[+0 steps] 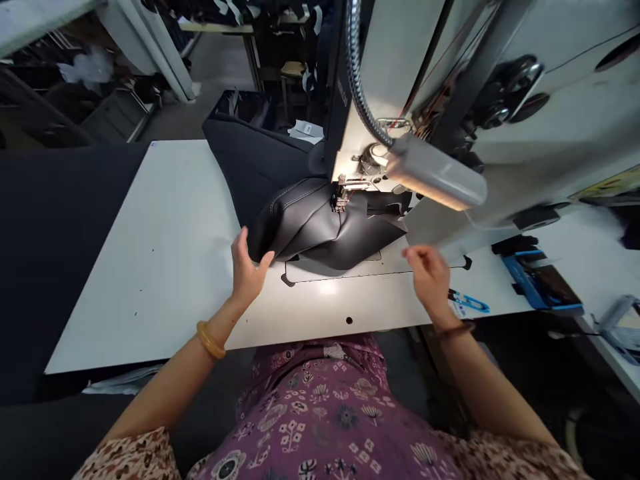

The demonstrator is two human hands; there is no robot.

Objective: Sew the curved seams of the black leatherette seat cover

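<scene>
Two hands show: the left hand [250, 273], thumb and fingers spread apart, is at the left edge of one black leather-like piece [340, 243] under one presser foot [340, 201]; contact is unclear. The right hand [429, 275], fingers curled together, is near the piece's right tip; I cannot tell whether it pinches anything. One lamp [437, 172] glows above; one pair of blue snips [471, 303] lies rightward.

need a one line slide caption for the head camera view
Left hand open at the edge of dark material under a sewing machine, right hand near blue snips on a white table.
</scene>
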